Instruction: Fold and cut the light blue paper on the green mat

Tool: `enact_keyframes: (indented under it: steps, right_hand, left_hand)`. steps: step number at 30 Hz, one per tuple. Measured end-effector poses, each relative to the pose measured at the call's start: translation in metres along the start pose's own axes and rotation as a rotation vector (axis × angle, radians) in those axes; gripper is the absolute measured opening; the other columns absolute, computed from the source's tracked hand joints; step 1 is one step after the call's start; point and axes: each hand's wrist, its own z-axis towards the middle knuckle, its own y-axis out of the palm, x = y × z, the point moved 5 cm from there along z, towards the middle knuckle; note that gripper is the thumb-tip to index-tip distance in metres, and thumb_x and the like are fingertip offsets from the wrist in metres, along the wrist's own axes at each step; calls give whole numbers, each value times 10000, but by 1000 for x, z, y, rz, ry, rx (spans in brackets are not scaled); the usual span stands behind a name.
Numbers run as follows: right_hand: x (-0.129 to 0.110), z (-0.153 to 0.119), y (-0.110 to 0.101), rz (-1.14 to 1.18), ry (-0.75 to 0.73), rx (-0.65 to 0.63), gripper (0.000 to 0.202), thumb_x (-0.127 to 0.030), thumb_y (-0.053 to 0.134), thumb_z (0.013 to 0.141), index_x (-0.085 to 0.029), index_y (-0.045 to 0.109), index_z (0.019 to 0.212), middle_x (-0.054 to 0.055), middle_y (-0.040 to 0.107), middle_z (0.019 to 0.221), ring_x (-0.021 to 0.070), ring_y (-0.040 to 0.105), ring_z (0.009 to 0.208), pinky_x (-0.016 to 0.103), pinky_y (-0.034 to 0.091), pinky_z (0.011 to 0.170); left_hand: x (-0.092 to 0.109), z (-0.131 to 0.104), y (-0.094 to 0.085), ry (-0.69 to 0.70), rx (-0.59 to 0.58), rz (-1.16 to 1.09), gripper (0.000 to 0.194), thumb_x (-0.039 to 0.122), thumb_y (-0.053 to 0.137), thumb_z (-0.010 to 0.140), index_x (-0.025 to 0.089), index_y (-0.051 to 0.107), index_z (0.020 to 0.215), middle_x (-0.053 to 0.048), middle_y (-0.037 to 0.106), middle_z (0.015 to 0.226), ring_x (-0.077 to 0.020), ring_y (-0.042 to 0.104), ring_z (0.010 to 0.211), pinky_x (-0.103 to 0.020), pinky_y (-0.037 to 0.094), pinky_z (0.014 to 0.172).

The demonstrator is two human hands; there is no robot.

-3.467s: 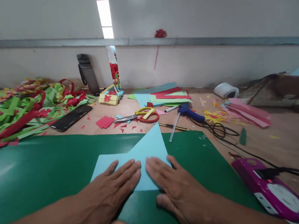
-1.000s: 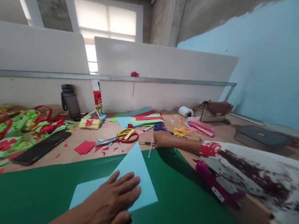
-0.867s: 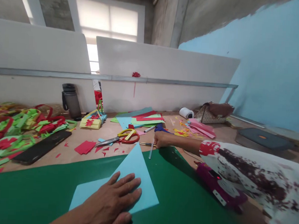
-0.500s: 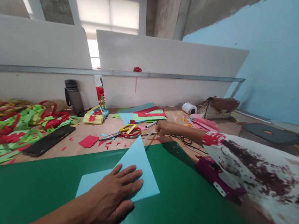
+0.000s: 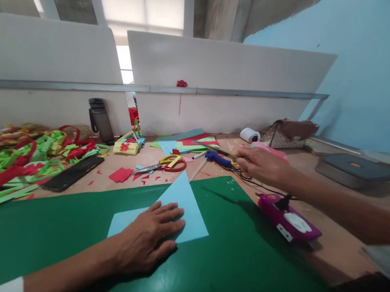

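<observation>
My left hand (image 5: 154,233) lies flat with fingers spread on a folded light blue paper (image 5: 185,211), which rests on a green sheet (image 5: 79,227). My right hand (image 5: 259,164) is raised over the table at the right, its fingers closed round a thin, dark, blade-like tool (image 5: 216,149) that points left. Beneath that tool lies a blue glue gun (image 5: 218,159) with a glue stick. Yellow and red scissors (image 5: 164,164) rest behind the folded paper.
A purple power strip (image 5: 289,218) sits at the right of the green sheet. Further off are a phone (image 5: 74,173), a bottle (image 5: 101,121), paper strips (image 5: 34,155), a handbag (image 5: 290,133), a dark container (image 5: 357,169) and coloured paper (image 5: 202,140).
My right hand has lifted and moved right, now with the dark tool in it. The blue glue gun has come into view. My left hand remains on the paper.
</observation>
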Motion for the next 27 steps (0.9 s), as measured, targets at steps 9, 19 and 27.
enact_keyframes:
  steps: [9, 19, 27]
  right_hand:
    - [-22, -60, 103, 1009, 143, -140, 281, -457, 534, 818, -183, 479, 790, -28, 528, 662, 97, 518, 569, 255, 445, 596]
    - [-5, -46, 135, 1166, 241, -287, 352, -503, 609, 780, -171, 492, 754, -36, 549, 630, 73, 498, 511, 223, 393, 510]
    - [-7, -47, 136, 1137, 211, -297, 311, -478, 569, 815, -177, 504, 778, -28, 538, 641, 88, 495, 521, 239, 407, 509]
  left_hand:
    - [-58, -12, -47, -755, 549, -568, 316, 363, 509, 766, 152, 569, 993, -59, 632, 846, -183, 589, 712, -303, 456, 644]
    - [-84, -2, -37, -911, 270, -843, 333, 324, 530, 688, 168, 442, 969, -56, 644, 796, -117, 569, 525, -187, 294, 397]
    - [-79, 1, -44, -716, 72, -468, 331, 378, 684, 635, 160, 567, 856, 29, 559, 653, -111, 476, 560, -228, 343, 510]
